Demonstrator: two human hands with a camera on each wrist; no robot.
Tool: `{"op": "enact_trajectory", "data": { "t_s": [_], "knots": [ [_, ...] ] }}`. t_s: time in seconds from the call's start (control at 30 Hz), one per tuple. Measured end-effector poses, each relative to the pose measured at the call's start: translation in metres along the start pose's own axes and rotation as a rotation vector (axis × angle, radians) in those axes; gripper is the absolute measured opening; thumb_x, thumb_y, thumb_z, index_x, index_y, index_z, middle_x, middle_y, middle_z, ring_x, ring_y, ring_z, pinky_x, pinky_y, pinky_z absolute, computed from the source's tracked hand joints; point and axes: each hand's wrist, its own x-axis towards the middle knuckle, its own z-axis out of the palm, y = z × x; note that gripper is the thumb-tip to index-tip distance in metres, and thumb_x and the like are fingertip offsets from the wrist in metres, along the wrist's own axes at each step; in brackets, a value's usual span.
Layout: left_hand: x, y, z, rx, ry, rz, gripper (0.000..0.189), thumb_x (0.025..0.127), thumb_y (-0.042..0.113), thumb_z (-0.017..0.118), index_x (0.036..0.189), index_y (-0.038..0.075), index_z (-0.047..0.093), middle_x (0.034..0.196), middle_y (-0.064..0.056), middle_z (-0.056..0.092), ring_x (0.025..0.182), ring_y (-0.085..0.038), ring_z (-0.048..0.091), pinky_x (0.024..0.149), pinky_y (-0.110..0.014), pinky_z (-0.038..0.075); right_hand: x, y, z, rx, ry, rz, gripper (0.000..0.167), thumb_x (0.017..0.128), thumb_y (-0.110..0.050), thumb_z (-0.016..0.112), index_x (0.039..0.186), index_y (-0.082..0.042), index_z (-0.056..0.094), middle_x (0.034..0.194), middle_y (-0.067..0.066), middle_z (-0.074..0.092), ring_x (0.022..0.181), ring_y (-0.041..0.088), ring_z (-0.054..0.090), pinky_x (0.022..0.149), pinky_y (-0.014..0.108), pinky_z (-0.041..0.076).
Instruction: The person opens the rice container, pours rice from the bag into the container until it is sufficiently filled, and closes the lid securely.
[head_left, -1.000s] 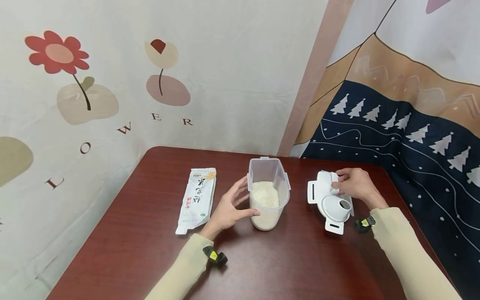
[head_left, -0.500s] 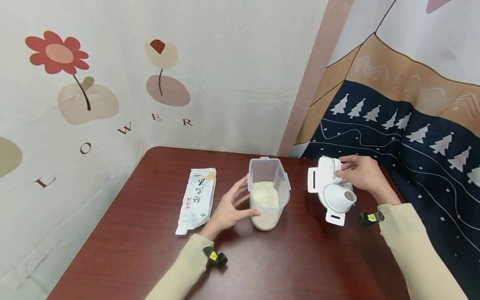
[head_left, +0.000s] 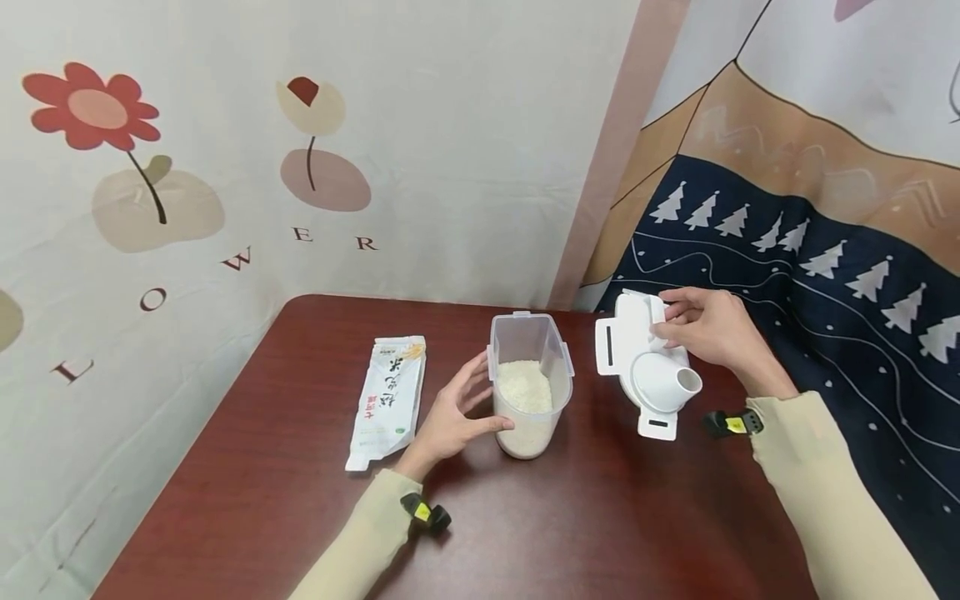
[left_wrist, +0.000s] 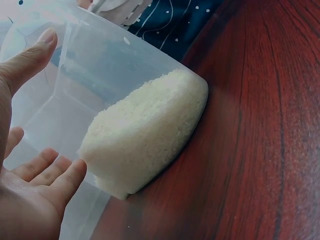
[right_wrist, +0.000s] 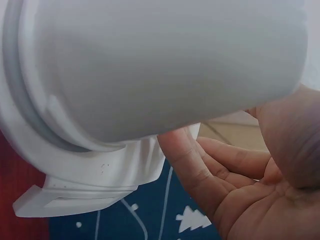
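Observation:
A clear plastic storage container [head_left: 519,340] stands upright on the table, part filled with white rice [left_wrist: 145,130]. My left hand [head_left: 450,427] lies along its left side, thumb toward the near side, fingers fairly straight and spread at the wall. To the right, my right hand [head_left: 714,332] pinches the raised handle of a white lid [head_left: 634,354] between thumb and fingers. The lid is held tilted above the table, its round spout [right_wrist: 165,65] pointing toward the lower right in the head view. Slotted side tabs stick out from its edges.
A white rice bag [head_left: 388,400] with printed characters lies flat to the left of the container. The dark red table [head_left: 480,533] ends at the back against a printed curtain [head_left: 465,150], with a navy tree-patterned cloth [head_left: 795,242] on the right.
My right hand has lifted the lid up from the table and then brought it a little left. The left hand and container stay in place while the head view shifts slightly.

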Motion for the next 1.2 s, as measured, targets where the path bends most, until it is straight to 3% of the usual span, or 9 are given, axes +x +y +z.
{"op": "enact_trajectory", "data": {
  "t_s": [0.2,0.57,0.9,1.2],
  "knots": [
    [-0.001,0.002,-0.002,-0.003,0.002,-0.011,0.104,0.076,0.003,0.09,0.16,0.022,0.033,0.162,-0.02,0.038,0.149,-0.039,0.04,0.116,-0.04,0.045,0.0,-0.019,-0.006,0.001,-0.002,-0.024,0.057,0.09,-0.026,0.079,0.138,-0.001,0.061,0.113,0.022,0.072,0.094,0.031,0.07,0.076,0.025,0.056],
    [0.0,0.003,-0.004,-0.01,0.015,-0.03,0.104,0.075,0.003,0.09,0.16,0.025,0.034,0.162,-0.018,0.039,0.149,-0.036,0.04,0.117,-0.037,0.045,-0.001,-0.058,-0.008,0.035,-0.002,-0.099,0.052,0.088,-0.017,0.079,0.135,-0.001,0.064,0.106,0.02,0.072,0.088,0.028,0.07,0.066,0.011,0.051],
    [-0.001,0.001,-0.002,-0.011,0.007,-0.016,0.102,0.077,0.003,0.089,0.16,0.023,0.034,0.162,-0.019,0.039,0.149,-0.037,0.04,0.117,-0.041,0.044,0.002,-0.08,0.0,0.074,-0.1,-0.102,0.05,0.088,-0.015,0.079,0.134,0.0,0.064,0.106,0.018,0.069,0.083,0.022,0.069,0.067,0.017,0.058],
    [-0.001,0.0,-0.001,-0.006,0.006,-0.036,0.103,0.076,0.003,0.09,0.16,0.026,0.034,0.163,-0.016,0.038,0.149,-0.035,0.04,0.118,-0.044,0.043,0.011,-0.095,0.013,0.054,-0.151,-0.125,0.049,0.087,-0.015,0.079,0.132,0.0,0.065,0.105,0.018,0.069,0.088,0.027,0.066,0.066,0.019,0.058]
  ]
}}
